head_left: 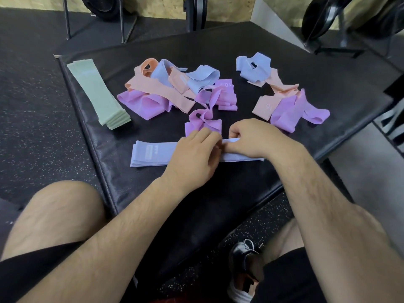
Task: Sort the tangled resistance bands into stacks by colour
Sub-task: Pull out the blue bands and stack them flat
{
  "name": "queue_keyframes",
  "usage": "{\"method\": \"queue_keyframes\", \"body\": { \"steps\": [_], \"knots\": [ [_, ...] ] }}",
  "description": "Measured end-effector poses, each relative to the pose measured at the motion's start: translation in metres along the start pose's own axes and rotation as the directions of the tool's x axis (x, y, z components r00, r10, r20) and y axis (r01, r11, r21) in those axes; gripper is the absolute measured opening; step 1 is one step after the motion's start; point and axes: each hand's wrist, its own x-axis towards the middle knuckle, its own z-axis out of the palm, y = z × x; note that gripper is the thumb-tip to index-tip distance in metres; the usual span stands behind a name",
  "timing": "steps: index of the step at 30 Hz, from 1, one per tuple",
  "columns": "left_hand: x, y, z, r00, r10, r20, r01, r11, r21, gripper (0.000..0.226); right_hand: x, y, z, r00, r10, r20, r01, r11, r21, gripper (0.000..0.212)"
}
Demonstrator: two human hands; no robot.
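A flat stack of pale blue bands [153, 153] lies near the front of the black mat [306, 62]. My left hand [192, 158] rests flat on its middle. My right hand [251, 136] pinches the top blue band's edge at the right. Just behind my hands lies a twisted pink-purple band [203, 122]. A neat stack of green bands [98, 92] sits at the mat's left edge. A tangle of peach, blue and purple bands [175, 86] fills the middle. A second tangle [282, 95] lies to the right.
The mat is raised above a speckled black rubber floor [32, 132]. Gym equipment stands and weight plates [323, 20] line the back. My bare knees, black shorts and one shoe [242, 270] are at the bottom of view.
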Motion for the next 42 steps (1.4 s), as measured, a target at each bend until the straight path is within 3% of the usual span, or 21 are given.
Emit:
{"method": "queue_keyframes", "body": {
  "steps": [4, 8, 15, 20, 24, 27, 37, 42],
  "knots": [
    [0.000, 0.002, 0.004, 0.999, 0.039, 0.014, -0.040, 0.988, 0.148, 0.034, -0.007, 0.015, -0.007, 0.999, 0.033, 0.039, -0.035, 0.998, 0.049, 0.032],
    [0.000, 0.006, 0.007, 0.997, 0.073, 0.019, -0.076, 0.973, 0.217, 0.026, -0.011, 0.025, -0.010, 0.998, 0.061, 0.015, -0.061, 0.997, 0.040, 0.031],
    [0.000, 0.008, 0.006, 0.993, 0.106, 0.050, -0.115, 0.968, 0.221, 0.024, -0.017, 0.047, -0.011, 0.999, 0.050, -0.013, -0.046, 0.973, 0.226, 0.014],
    [0.007, 0.023, 0.012, 0.991, 0.136, -0.007, -0.133, 0.982, 0.135, 0.021, -0.024, 0.056, -0.007, 0.999, 0.036, -0.028, -0.026, 0.950, 0.310, 0.020],
    [0.014, 0.031, 0.023, 0.980, 0.196, 0.019, -0.197, 0.978, 0.073, 0.004, -0.025, 0.055, -0.001, 0.997, 0.007, -0.073, 0.012, 0.966, 0.258, 0.016],
    [0.016, 0.029, 0.027, 0.969, 0.238, 0.067, -0.241, 0.970, 0.041, 0.013, -0.026, 0.056, 0.001, 0.996, 0.001, -0.089, 0.020, 0.971, 0.238, 0.012],
    [0.022, 0.040, 0.027, 0.994, 0.070, 0.084, -0.072, 0.997, 0.012, 0.014, -0.030, 0.068, 0.011, 0.990, -0.001, -0.144, 0.031, 0.979, 0.202, 0.007],
    [0.032, 0.042, 0.026, 0.990, 0.056, 0.133, -0.051, 0.998, -0.041, 0.027, -0.045, 0.066, 0.015, 0.978, -0.044, -0.206, 0.065, 0.993, 0.096, 0.008]
  ]
}}
